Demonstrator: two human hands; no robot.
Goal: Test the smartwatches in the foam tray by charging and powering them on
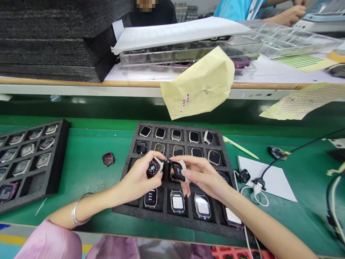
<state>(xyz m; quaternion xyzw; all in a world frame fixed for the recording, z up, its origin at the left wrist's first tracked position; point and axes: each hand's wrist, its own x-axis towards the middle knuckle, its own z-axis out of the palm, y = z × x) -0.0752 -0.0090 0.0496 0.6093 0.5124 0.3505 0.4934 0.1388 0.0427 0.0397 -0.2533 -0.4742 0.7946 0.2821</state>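
My left hand [144,171] is closed on a smartwatch body [153,168] with a lit dial, gripped by its pale side. A second smartwatch body [178,170], also lit, is pinched between the thumb and fingers of my right hand [201,175]. Both are held above a dark foam tray [185,221] whose compartments hold several strapless watches. In the front row, a watch with a white list screen [177,200] lies face up beside another lit watch [202,205]. My hands hide part of the tray's middle.
At left stands another foam tray [59,158] of watches, with a purple watch [108,159] between the trays. To the right lie a green pen [240,147], white paper [284,181] and a cable [280,157]. Yellow paper [199,84] hangs from the shelf. Two people are behind it.
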